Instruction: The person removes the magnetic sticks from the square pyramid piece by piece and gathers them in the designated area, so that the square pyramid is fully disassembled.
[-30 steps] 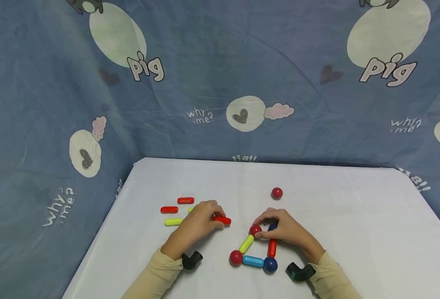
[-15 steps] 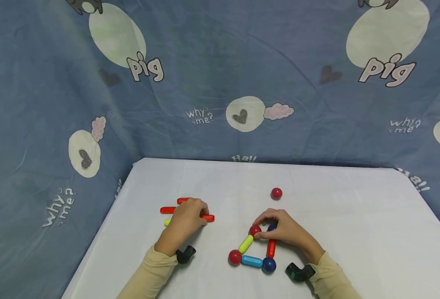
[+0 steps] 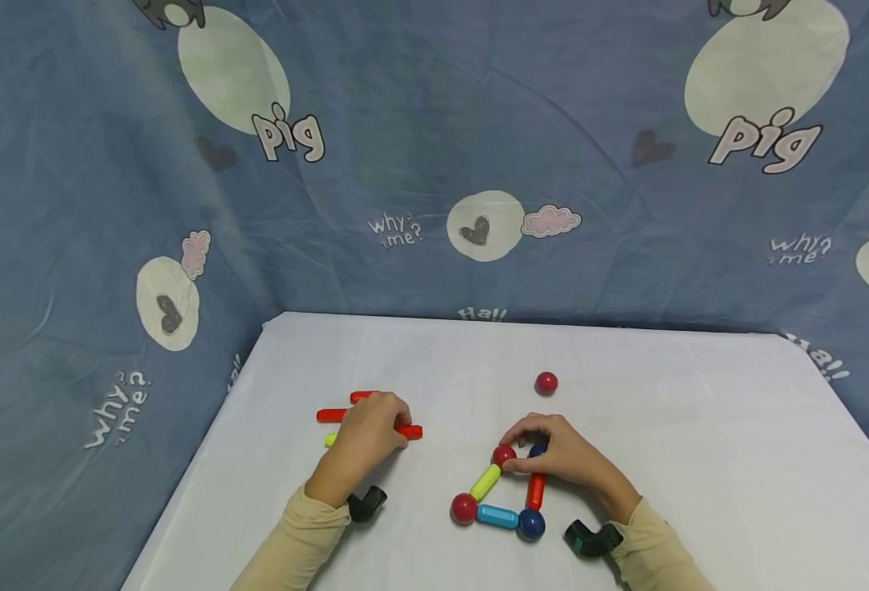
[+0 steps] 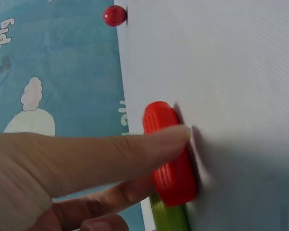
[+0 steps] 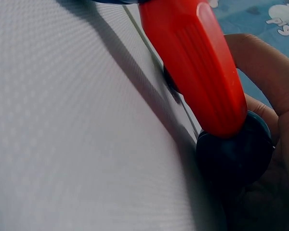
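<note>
A blue cloth with pink clouds, dark hearts and the word "pig" hangs behind a white tabletop.

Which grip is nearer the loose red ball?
Right. The right grip is just on the person's side of the loose red ball, not touching it; the left grip is farther off, to the ball's left.

Looks like a little screened-off tabletop spot tbh: blue cartoon cloth with "pig" and "why me?" prints hangs around a plain white table. Can't tell if it's a home or studio, cloth hides the room.
</note>
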A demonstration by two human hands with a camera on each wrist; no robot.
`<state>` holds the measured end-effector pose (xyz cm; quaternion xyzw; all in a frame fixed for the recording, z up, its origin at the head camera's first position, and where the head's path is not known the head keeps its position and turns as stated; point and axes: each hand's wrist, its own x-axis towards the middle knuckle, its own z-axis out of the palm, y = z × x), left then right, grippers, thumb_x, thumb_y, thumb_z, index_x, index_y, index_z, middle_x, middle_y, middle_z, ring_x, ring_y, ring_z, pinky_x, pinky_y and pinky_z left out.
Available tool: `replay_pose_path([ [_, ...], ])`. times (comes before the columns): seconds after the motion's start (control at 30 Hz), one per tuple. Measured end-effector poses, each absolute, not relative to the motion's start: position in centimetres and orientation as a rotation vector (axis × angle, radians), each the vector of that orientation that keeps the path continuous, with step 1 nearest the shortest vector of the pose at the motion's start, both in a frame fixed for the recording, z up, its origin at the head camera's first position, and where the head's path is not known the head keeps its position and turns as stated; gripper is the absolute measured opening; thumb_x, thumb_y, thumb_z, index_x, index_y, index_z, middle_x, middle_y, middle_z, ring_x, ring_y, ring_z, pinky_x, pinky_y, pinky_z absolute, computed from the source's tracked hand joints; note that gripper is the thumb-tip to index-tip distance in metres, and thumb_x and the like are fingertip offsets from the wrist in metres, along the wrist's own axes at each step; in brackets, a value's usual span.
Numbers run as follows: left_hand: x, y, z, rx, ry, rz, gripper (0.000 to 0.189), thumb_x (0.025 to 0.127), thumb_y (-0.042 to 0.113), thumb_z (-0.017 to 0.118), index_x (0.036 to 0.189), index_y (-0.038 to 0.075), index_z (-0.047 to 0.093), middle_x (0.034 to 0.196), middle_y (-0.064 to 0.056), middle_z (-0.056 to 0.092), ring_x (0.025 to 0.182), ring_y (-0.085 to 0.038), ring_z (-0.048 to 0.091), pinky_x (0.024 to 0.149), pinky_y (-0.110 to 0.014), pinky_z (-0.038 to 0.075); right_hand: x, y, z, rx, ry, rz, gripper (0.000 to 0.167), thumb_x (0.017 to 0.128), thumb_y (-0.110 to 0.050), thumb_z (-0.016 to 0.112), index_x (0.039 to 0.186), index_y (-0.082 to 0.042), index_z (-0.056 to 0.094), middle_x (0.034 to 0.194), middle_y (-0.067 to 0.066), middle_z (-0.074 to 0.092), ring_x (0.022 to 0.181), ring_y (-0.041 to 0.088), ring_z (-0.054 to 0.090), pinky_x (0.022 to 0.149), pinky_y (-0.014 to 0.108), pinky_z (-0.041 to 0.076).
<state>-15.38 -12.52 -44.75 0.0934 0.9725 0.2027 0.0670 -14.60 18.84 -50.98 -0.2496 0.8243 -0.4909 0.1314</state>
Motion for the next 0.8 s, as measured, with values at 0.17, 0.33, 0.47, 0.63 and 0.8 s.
replay_pose_path([
  [0.17,-14.8,-11.5,-44.5,0.388,2.913,0.727,0.018,0.081,0.026,0.089,0.089,0.013,0.078,0.082,0.003,0.068,0.074,-0.012,0.058,0.067,-0.028,0.049,-14.6,18.9,-51.2,-0.724,2.398,-1.427,0.026,0.086,-0.027,0.085,0.11,-0.021,0.077,0.103,-0.004,0.075,0.092,0.013,0.06,0.082,0.022,0.051],
  [0.33,-13.2,-9.0,-44.6,0.501,2.723,0.755,0.034,0.086,0.051,0.08,0.074,0.02,0.07,0.066,0.008,0.059,0.065,-0.01,0.051,0.059,-0.025,0.041,-14.7,18.9,-51.4,-0.751,2.423,-1.428,0.027,0.085,-0.027,0.086,0.11,-0.021,0.077,0.096,-0.004,0.073,0.087,0.014,0.059,0.077,0.021,0.049],
  [0.47,-11.8,-7.2,-45.4,0.494,2.6,0.697,0.048,0.083,0.066,0.075,0.068,0.022,0.065,0.056,0.008,0.051,0.056,-0.011,0.049,0.052,-0.024,0.034,-14.9,18.9,-51.5,-0.768,2.434,-1.441,0.026,0.084,-0.026,0.087,0.108,-0.021,0.077,0.082,-0.002,0.066,0.077,0.015,0.055,0.068,0.021,0.045],
  [0.63,-11.2,-6.3,-46.2,0.491,2.579,0.678,0.05,0.081,0.062,0.079,0.063,0.02,0.058,0.052,0.008,0.047,0.051,-0.011,0.047,0.05,-0.023,0.029,-15.0,18.9,-51.7,-0.759,2.429,-1.463,0.026,0.084,-0.024,0.087,0.108,-0.019,0.077,0.072,-0.002,0.058,0.067,0.009,0.05,0.06,0.02,0.041],
  [0.8,-11.7,-6.7,-46.2,0.478,2.64,0.698,0.039,0.085,0.045,0.083,0.067,0.019,0.06,0.057,0.008,0.049,0.055,-0.01,0.047,0.052,-0.023,0.031,-15.0,19.0,-51.6,-0.759,2.429,-1.46,0.028,0.083,-0.025,0.088,0.109,-0.019,0.078,0.07,-0.003,0.06,0.064,0.004,0.049,0.058,0.019,0.041],
])
